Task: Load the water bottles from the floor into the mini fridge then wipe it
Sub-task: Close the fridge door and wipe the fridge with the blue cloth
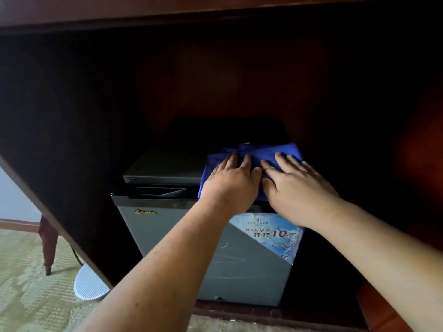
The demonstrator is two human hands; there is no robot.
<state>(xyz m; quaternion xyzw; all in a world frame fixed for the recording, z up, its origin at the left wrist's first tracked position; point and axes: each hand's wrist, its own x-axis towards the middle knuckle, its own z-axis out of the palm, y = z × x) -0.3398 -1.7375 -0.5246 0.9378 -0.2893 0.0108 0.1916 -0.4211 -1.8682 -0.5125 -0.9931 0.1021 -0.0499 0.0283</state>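
A grey mini fridge (167, 236) stands inside a dark wooden cabinet, its door closed. A blue-and-white price sticker (271, 233) is on the door's upper right. A blue cloth (261, 152) lies on the right part of the fridge's dark top. My left hand (230, 185) and my right hand (294, 188) both press flat on the cloth, fingers spread, side by side. The cloth's front edge hangs a little over the fridge's top edge. No water bottles are in view.
The cabinet's dark wooden door (60, 140) stands open at the left. Behind it are a red chair leg (48, 245), a white round object (88, 286) on the patterned carpet (28, 295), and a dark cable. The cabinet's top board (215, 10) runs overhead.
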